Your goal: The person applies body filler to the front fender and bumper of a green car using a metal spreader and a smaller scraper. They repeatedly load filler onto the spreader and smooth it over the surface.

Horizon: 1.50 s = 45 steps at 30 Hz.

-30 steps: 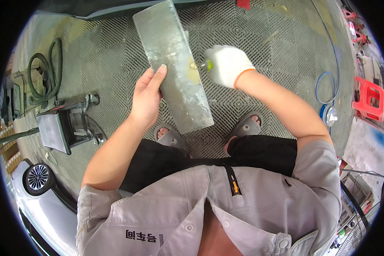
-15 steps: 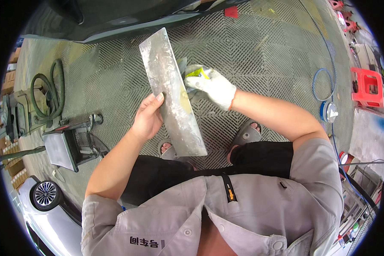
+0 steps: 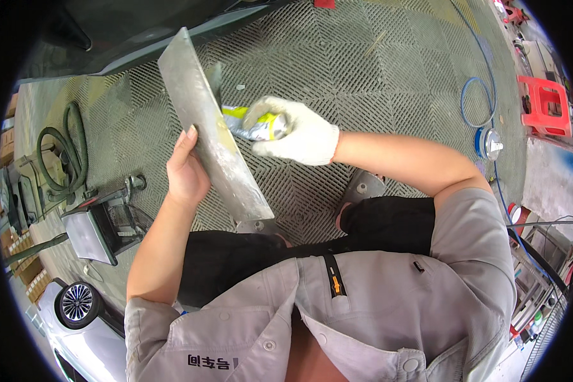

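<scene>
Left hand (image 3: 188, 175) gripping grey plate (image 3: 213, 137), gloved right hand (image 3: 299, 134) gripping apparent yellow-and-silver tube (image 3: 264, 132), partly obscured by fingers, red stool (image 3: 536, 102) far right, dark hose (image 3: 81, 146) coiled left.

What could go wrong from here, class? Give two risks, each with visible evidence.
The plate might tip or slip: only the left hand visibly holds it, along one long edge, and a slipper shows by its lower end.

The tube in the gloved right hand could knock the plate, being close to its other edge.
</scene>
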Motion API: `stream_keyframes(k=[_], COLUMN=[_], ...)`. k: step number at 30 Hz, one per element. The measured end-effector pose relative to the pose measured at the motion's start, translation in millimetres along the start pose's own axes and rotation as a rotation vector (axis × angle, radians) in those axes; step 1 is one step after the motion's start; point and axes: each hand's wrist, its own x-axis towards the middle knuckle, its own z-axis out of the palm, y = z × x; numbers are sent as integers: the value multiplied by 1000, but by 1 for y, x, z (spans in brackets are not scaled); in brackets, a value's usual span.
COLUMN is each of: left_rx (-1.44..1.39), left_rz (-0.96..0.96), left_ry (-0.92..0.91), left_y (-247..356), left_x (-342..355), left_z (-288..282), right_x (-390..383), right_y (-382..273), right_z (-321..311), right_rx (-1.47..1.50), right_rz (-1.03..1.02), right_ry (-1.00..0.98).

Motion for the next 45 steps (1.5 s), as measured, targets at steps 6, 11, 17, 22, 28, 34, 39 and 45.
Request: stream_keyframes(k=[6,11,17,22,28,34,39,45], left_rx=[-143,-109,-110,-103,-107,-100,-119,-135], left_rz=[-61,-62,-71,-95,-69,-85,-85,-104], left_ry=[1,-8,-3,-26,0,-14,-19,25], left_y=[4,5,7,8,8,7,7,7], left_x=[4,1,2,7,9,11,11,10], left_z=[9,8,8,9,14,17,16,20], right_x=[4,-3,-33,-35,-27,-25,2,-11], right_y=[4,26,97,157,189,181,118,12], right_z=[11,-69,-172,-170,-180,-189,-139,-57], right_rx=[-389,-624,-1430,-1328,-1270,-1318,-916,-616], right_rz=[-92,-20,614,562,615,514,341,-220], right_ry=[12,7,-71,28,207,264,292,95])
